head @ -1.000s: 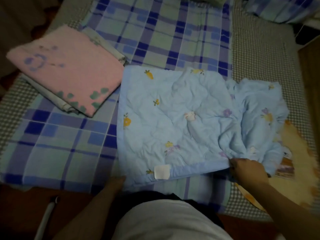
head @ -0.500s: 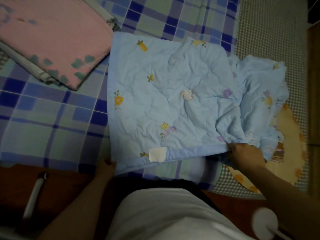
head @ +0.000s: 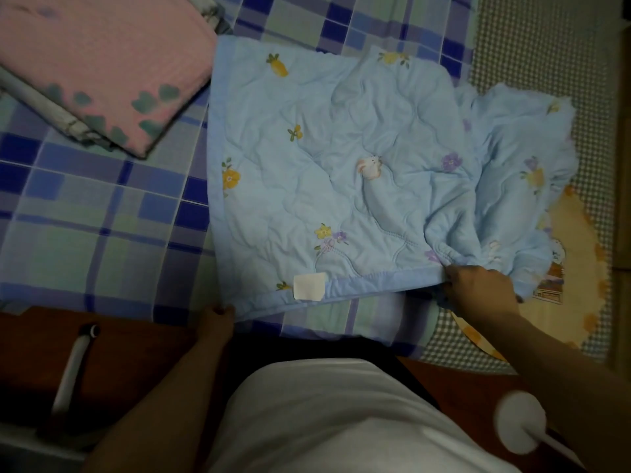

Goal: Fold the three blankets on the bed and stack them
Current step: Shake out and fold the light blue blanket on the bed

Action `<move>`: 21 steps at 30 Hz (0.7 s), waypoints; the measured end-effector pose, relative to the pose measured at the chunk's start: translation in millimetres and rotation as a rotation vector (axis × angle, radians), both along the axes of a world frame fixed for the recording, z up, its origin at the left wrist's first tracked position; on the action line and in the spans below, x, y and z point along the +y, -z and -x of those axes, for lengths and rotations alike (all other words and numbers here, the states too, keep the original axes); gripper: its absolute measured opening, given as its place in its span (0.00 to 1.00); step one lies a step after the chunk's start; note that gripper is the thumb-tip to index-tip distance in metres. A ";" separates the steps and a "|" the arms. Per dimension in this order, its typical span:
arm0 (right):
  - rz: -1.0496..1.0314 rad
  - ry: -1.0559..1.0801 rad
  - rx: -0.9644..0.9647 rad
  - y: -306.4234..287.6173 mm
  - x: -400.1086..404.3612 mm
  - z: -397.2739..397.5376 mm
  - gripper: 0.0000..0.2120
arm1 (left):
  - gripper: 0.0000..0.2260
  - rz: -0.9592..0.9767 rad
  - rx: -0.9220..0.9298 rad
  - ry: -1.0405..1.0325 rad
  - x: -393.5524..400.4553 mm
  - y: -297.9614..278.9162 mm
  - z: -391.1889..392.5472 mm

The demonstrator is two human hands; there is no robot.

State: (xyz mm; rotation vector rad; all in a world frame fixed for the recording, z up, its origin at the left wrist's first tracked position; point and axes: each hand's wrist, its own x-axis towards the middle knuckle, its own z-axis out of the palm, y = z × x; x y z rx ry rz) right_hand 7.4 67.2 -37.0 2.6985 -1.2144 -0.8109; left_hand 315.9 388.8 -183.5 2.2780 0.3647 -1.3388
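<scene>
The blue blanket is gripped at its near edge by the right hand and at its near-left corner by the left hand.

No writing, brand, number or sign can be read anywhere. The white tag sewn at the near hem of the light blue blanket shows blank, any print on it too small to tell.
</scene>
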 end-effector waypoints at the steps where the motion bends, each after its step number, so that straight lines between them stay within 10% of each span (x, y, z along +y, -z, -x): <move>1: 0.003 0.000 -0.004 0.8 0.8 0.1 0.14 | 0.18 0.010 0.011 -0.017 0.9 0.8 -0.1; 16: 0.024 -0.088 0.002 0.3 4.8 6.6 0.17 | 0.08 0.115 0.048 0.022 41.5 -7.2 -13.0; 21: -0.030 -0.206 0.008 -6.3 6.3 9.1 0.14 | 0.14 0.131 0.361 -0.416 17.9 -11.3 -20.3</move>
